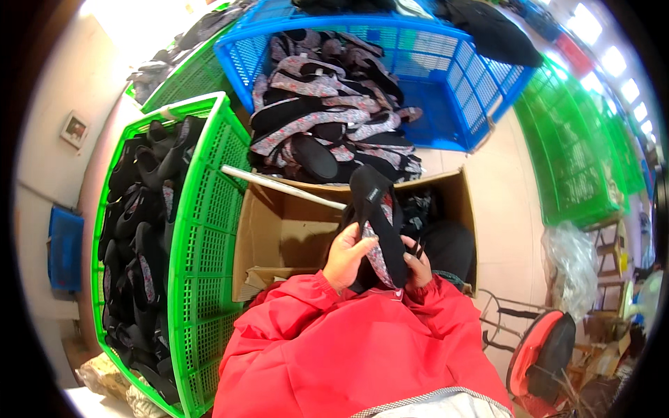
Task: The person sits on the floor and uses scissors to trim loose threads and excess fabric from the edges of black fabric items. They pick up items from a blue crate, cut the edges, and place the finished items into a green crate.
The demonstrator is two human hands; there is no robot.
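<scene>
A black cloth shoe [371,191] with a flowered pattern showing along its opening is held up in front of my red jacket, toe pointing away from me. My left hand [345,258] is closed on its left side, thumb lying against the flowered part. On the opposite side, my right hand [418,269] has its fingers closed round the edge. Something small and dark shows at the right fingertips; I cannot make it out. Below the shoe stands an open cardboard box [293,233], with dark things in its right part.
Left stands a green crate [221,150] full of black shoes [143,230]. Ahead, a blue crate [446,104] has a heap of flowered and black shoes [320,104] spilling from it. A white stick [279,185] crosses the box. Right are stacked green crates [571,146] and a red-and-black stool [540,355].
</scene>
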